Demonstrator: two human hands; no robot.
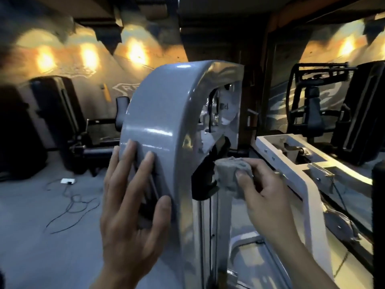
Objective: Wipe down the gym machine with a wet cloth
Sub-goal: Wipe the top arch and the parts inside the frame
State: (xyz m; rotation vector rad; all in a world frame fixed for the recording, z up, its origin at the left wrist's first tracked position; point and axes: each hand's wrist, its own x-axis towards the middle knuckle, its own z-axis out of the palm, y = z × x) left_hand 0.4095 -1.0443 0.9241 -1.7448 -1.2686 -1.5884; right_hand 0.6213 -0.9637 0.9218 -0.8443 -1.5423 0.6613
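A glossy grey curved cover of the gym machine (166,113) rises in the middle of the view. My left hand (131,207) lies flat against the cover's left side, fingers straight and spread, thumb on its front edge. My right hand (264,195) grips a bunched grey cloth (229,176) just right of the cover, near the black part inside the machine's opening. Whether the cloth touches the machine I cannot tell.
A white frame arm (291,163) of the machine runs to the right behind my right hand. Dark gym machines (58,122) stand at left and another one (325,109) at right. Loose cables (70,205) and a white adapter (67,181) lie on the grey floor at left.
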